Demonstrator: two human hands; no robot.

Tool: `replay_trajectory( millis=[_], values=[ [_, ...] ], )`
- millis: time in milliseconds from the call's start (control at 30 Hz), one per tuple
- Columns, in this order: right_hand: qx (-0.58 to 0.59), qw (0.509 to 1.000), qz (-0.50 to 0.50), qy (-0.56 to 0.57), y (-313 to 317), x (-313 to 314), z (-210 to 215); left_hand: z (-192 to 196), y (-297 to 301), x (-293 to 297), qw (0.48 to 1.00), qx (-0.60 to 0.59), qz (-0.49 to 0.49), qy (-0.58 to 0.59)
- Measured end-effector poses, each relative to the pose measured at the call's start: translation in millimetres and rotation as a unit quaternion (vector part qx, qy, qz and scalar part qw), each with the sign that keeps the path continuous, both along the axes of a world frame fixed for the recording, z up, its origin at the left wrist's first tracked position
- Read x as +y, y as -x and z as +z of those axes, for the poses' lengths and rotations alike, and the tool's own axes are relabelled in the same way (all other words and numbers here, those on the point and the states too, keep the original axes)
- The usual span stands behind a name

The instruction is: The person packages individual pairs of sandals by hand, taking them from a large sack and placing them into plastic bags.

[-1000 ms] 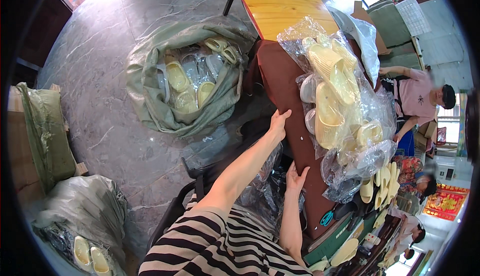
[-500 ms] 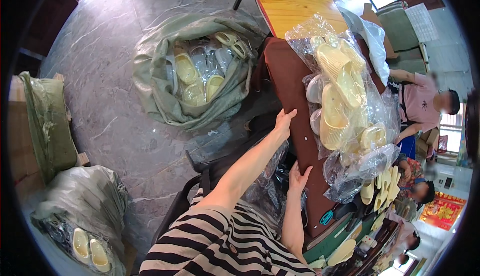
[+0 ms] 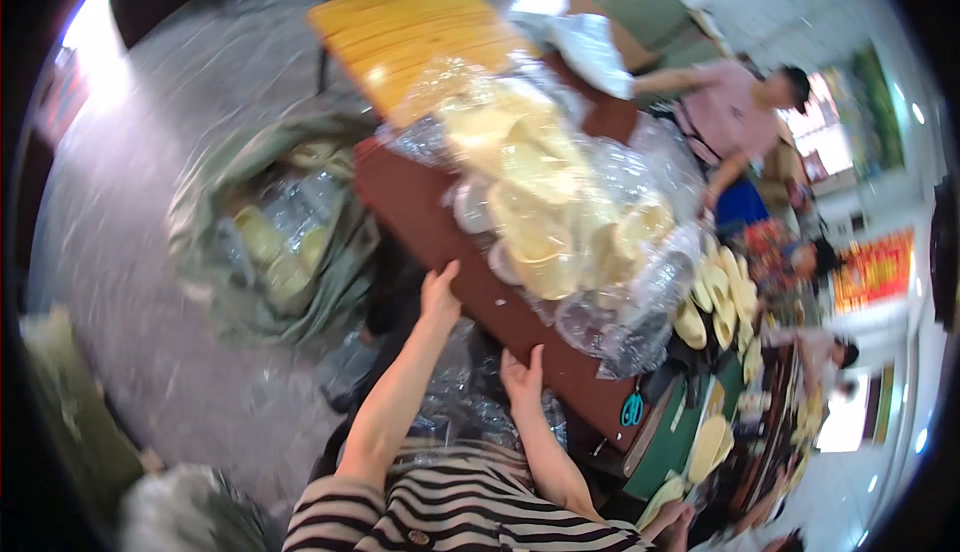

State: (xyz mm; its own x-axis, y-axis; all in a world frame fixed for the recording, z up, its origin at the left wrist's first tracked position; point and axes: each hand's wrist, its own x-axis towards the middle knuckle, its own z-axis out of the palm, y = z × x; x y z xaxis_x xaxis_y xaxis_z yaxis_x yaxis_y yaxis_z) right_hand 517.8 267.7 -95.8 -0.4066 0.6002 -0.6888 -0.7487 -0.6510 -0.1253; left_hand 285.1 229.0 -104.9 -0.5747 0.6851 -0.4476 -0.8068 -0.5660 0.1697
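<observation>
A green sack (image 3: 270, 242) of pale soles sits on grey floor, left of the brown table (image 3: 470, 272). A clear bag of soles (image 3: 560, 202) lies on it. Left hand (image 3: 438, 297) and right hand (image 3: 522, 380) press the table's near edge, fingers loosely extended, holding nothing.

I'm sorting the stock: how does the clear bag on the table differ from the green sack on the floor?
The clear bag is see-through plastic; the green sack is opaque. The clear bag lies heaped on the brown table near both hands; the green sack sits open on the floor, apart from them. Both hold pale yellow pieces.
</observation>
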Motion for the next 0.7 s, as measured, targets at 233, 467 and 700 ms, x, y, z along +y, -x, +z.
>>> replay_trajectory(
  millis=[233, 467, 700],
  values=[
    [0.001, 1.0, 0.015, -0.002, 7.7, -14.7, 6.5, -0.9, 4.5, -13.3, 0.998, 0.033, 0.0, 0.055],
    [-0.016, 0.999, 0.038, -0.014, 2.4, -16.1, 5.4, 8.6, 2.4, -15.4, 0.994, 0.053, -0.027, 0.094],
    [0.013, 0.999, 0.024, 0.033, 6.6, -8.2, 8.9, 11.3, 9.0, -18.5, 0.991, 0.023, -0.079, 0.107]
  ],
)
